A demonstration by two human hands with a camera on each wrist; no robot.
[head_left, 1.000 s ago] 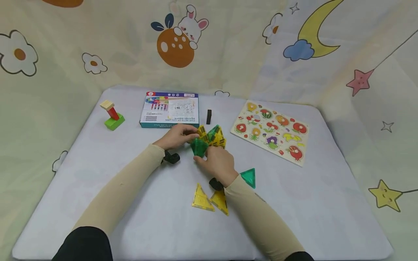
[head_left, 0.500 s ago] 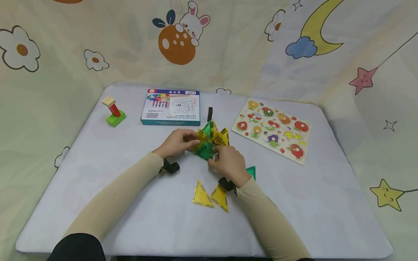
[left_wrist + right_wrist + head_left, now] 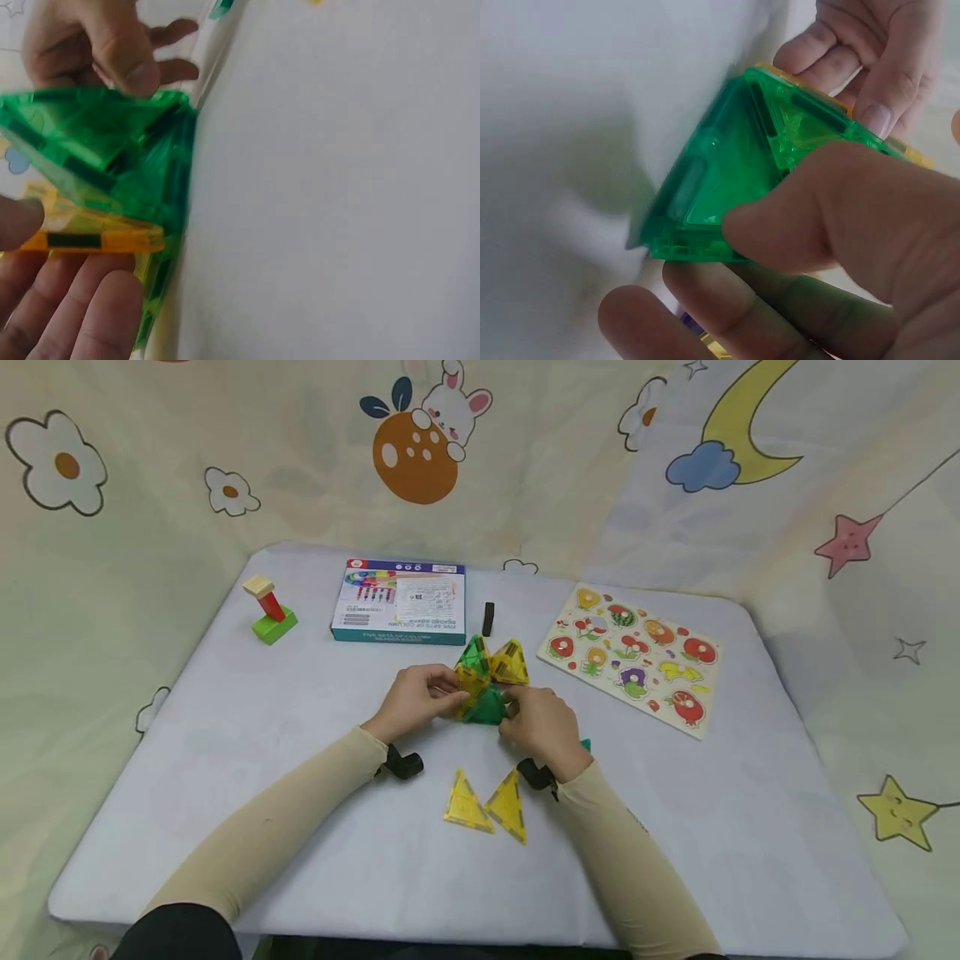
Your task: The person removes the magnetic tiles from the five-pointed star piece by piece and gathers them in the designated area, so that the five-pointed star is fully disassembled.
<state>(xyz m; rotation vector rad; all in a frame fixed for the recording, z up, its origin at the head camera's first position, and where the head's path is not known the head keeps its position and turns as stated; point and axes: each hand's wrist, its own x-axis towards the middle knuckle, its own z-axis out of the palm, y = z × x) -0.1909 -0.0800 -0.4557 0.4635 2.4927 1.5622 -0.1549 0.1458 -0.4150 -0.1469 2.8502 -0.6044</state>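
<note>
A cluster of translucent green and yellow magnetic triangle tiles [image 3: 489, 677] stands at the middle of the table. My left hand [image 3: 417, 697] holds the cluster's left side, fingers on a yellow tile [image 3: 90, 236]. My right hand [image 3: 542, 723] pinches the green triangle tile [image 3: 486, 705] at the cluster's front, thumb on its face [image 3: 727, 187]. In the left wrist view the green tile [image 3: 112, 150] leans against the yellow one. Two loose yellow triangles [image 3: 486, 803] lie flat near my right wrist. A green triangle [image 3: 584, 745] peeks out behind that wrist.
A boxed toy set [image 3: 401, 602] lies at the back, with a small black block [image 3: 488, 619] beside it. A wooden block stack [image 3: 268, 610] stands back left. A fruit peg puzzle board [image 3: 633, 647] lies on the right. A cartoon-printed cloth covers the table [image 3: 225, 827] and the backdrop.
The cluster and both hands have shifted slightly right and nearer me. My right hand has brought the green tile against the cluster's front. The camera tilted a little.
</note>
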